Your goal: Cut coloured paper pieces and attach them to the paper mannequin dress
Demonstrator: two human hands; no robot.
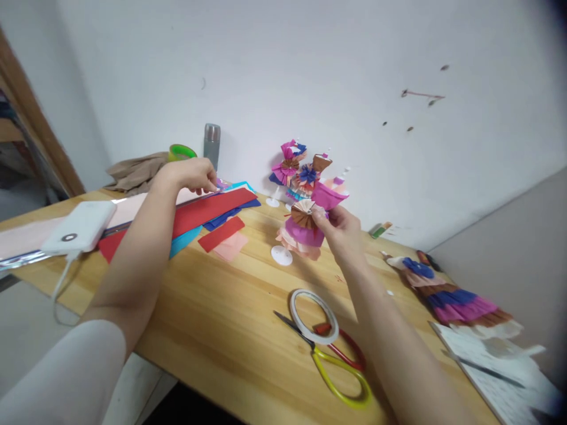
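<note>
My right hand is closed at the waist of a small dress form clad in magenta, brown and pale pink paper, with a pleated paper fan on its front. The form's round white base shows below, at the tabletop. On the left, my left hand reaches over the stack of coloured paper strips, its fingers bent down at the far end. Whether it pinches anything there is hidden. A long red strip lies just below that hand, with blue and light blue sheets under it.
Two more dressed forms stand by the wall. Yellow-and-red-handled scissors lie beneath a white tape roll. A white power bank sits left on the strips. A grey flask is behind; a layered paper dress lies right.
</note>
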